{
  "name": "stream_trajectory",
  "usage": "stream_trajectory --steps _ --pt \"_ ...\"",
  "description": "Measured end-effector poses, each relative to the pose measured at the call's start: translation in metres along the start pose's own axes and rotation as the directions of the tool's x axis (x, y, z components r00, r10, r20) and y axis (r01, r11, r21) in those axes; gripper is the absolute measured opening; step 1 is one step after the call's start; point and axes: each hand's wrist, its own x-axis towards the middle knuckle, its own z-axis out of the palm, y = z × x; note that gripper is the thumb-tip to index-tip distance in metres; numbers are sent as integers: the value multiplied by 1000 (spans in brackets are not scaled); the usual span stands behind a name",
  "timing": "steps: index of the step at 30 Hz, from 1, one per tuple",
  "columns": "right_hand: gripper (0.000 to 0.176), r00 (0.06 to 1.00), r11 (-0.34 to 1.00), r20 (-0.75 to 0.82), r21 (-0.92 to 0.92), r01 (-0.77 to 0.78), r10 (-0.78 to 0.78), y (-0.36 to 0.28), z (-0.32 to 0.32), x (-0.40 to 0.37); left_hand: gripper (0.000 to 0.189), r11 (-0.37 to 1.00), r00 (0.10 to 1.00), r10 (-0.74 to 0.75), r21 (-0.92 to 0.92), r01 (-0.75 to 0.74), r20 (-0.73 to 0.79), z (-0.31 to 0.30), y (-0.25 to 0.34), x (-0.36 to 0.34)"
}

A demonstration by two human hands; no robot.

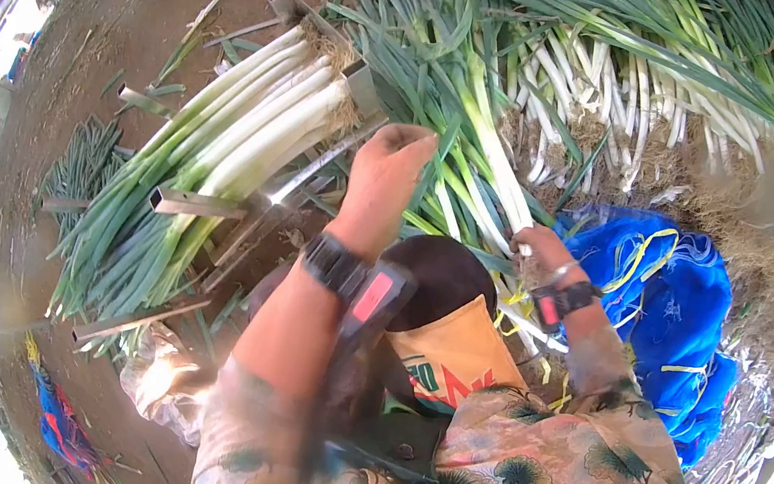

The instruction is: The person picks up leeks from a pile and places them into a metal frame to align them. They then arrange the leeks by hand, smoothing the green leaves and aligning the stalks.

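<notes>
My right hand (539,254) is closed round the white root end of a leek (498,148), whose green leaves reach up and to the left. My left hand (386,181) is raised beside it, its fingers curled together near a strip of green leaf (435,164); a piece of leaf seems pinched at the fingertips. More leeks lie below and between the hands. Left of my left hand, a bundle of leeks (254,125) rests slanted in a metal frame (195,205), white ends up and to the right.
A large pile of leeks (626,72) spreads across the top right. A blue mesh bundle with yellow ties (682,299) lies right of my right hand. Crumpled plastic (165,381) and a red and blue bundle (65,424) lie lower left on the soil.
</notes>
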Motion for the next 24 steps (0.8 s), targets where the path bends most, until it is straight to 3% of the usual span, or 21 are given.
stream_trajectory --steps 2,3,5,7,9,11,12,16,18,19,21,22,24 --pt "33 990 973 -132 -229 24 -56 -2 11 -16 20 999 999 -24 -36 23 -29 12 -17 15" --pt "32 987 966 -35 -210 147 -158 -21 23 -6 18 996 996 -76 -47 77 40 12 -10 32" --pt "31 985 976 55 -133 170 -164 -27 44 -63 28 990 992 -109 -87 115 67 30 -41 42" --pt "30 984 963 63 -203 175 -166 -26 60 -124 37 925 934 -333 -148 351 131 47 -30 36" --pt "31 963 868 132 -417 269 -235 -15 59 -164 45 865 907 -313 -310 395 282 51 -46 58" --pt "45 986 956 163 -287 65 -18 -17 67 -202 49 794 892 -244 -449 409 382 56 -53 70" --pt "46 985 952 174 -301 51 2 -14 68 -218 48 782 921 -230 -504 367 313 62 -46 62" --pt "48 989 954 145 -298 5 40 2 60 -257 34 601 885 -62 -691 402 461 62 -30 63" --pt "43 988 936 150 -353 20 36 13 39 -256 31 661 903 55 -694 287 426 65 -17 46" --pt "42 999 888 40 -460 -14 37 9 44 -253 29 683 909 108 -694 226 402 66 -14 41" --pt "40 987 754 -157 -647 -113 13 2 58 -244 20 705 955 16 -681 199 296 65 -12 42" --pt "40 981 734 -186 -673 -91 -50 1 61 -233 24 742 984 46 -665 83 175 61 -9 46" --pt "43 939 522 -171 -853 10 -298 -5 74 -211 34 755 987 162 -646 -118 9 40 6 59"
